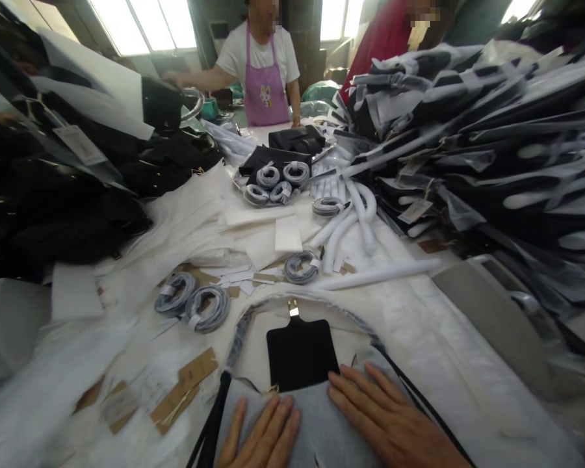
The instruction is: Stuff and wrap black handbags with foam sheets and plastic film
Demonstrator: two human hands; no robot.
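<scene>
Both hands rest on a bag (316, 406) with a light grey covering, at the bottom middle of the view. My left hand (263, 432) lies flat on its left part, fingers stretched out. On the right part my right hand (380, 409) is spread flat too, its fingertips near the bag's upper edge. A black flap (302, 354) with a gold clasp (293, 308) sticks up beyond that edge. Around the flap arches the bag's strap (236, 335), partly wrapped in clear plastic. The bag's lower part runs out of the frame.
Coiled straps (207, 307) and brown cardboard tags (185, 387) lie to the left. White padding tubes (355, 224) are beyond the bag. Dark bags (531, 162) are stacked high at right; black bags (53, 201) heap at left. Across the table stands a person in a purple apron (266, 91).
</scene>
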